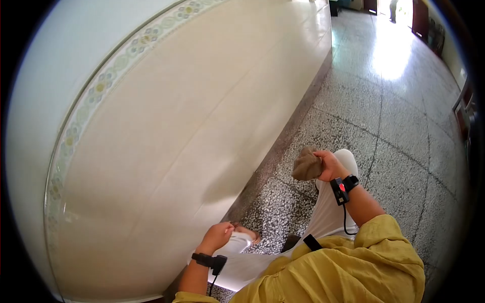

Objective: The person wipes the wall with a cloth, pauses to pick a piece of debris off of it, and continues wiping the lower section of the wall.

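A crumpled brown cloth (306,164) is in my right hand (330,165), held above the speckled floor beside my knee in white trousers. My left hand (217,237) is closed near the tiled wall, over my other white-trousered leg; what its fingers hold, if anything, is too small to make out. Just past it, a bare foot (246,233) shows at the foot of the wall. Each wrist wears a black strap with a small device and a cable.
A cream tiled wall (166,116) with a floral border (101,87) runs along the left. Grey speckled floor (353,101) stretches toward a bright doorway at the top right, where a person (393,11) stands. Dark objects line the right edge.
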The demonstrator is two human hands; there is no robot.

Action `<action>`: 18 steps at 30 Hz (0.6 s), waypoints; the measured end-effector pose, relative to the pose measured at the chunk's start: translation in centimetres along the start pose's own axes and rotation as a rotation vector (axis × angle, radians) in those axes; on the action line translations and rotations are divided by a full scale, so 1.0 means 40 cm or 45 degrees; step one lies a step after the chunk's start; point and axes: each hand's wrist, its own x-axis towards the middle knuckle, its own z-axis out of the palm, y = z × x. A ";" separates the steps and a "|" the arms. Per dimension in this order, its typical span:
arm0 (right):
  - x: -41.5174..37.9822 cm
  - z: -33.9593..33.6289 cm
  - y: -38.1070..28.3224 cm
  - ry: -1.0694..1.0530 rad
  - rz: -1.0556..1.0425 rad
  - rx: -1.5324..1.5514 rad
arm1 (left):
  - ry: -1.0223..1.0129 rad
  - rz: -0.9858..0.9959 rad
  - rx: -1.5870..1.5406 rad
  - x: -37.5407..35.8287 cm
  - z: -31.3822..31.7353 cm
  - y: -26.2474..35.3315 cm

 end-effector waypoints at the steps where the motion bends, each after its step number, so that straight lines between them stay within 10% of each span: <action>1: -0.004 -0.005 -0.006 -0.031 -0.018 0.049 | -0.014 0.058 0.041 0.008 0.009 0.008; 7: -0.048 0.029 -0.077 -0.149 -0.091 0.103 | -0.035 0.246 0.102 0.038 0.013 0.062; 18: 0.076 0.417 -0.261 -0.312 -1.109 -0.728 | 0.713 -0.299 0.362 0.125 -0.014 -0.073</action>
